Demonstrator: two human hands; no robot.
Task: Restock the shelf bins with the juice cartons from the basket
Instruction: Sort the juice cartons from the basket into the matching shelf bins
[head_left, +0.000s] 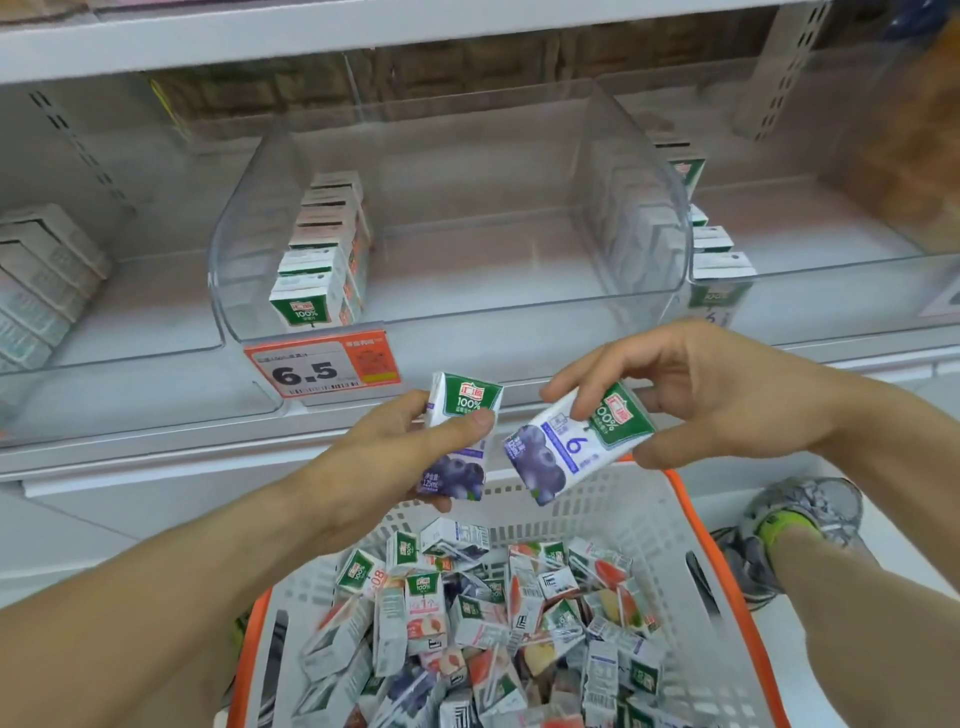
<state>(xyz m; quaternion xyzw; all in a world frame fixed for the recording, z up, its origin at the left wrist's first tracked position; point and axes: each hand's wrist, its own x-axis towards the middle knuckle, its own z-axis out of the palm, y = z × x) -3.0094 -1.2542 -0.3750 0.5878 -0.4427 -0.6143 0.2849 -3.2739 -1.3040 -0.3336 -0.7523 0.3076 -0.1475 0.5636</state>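
Two blueberry juice cartons sit at the centre of the frame, one in each of the hands, just above the far rim of the basket. The left carton stands nearly upright, green top uppermost, with the left hand curled round it from the lower left and the thumb pressed across its front face. The right carton is tilted, its green end pointing to the upper right and its blueberry end to the lower left; the right hand pinches it from above and to the right, fingers over the top edge and thumb under the lower edge. The two cartons are just beside each other, with a narrow gap between them.

Below them, at lower centre, the white basket with orange trim holds a loose heap of cartons, lying at all angles, some with peach or strawberry pictures and some blueberry.

Above the hands, the clear middle bin on the shelf holds a single row of cartons along its left side. An orange price tag reading 6.5 hangs on its front lip. The left bin holds a row of cartons at the frame's left edge, and the right bin holds a row along its left wall. At lower right a grey shoe rests on the floor.
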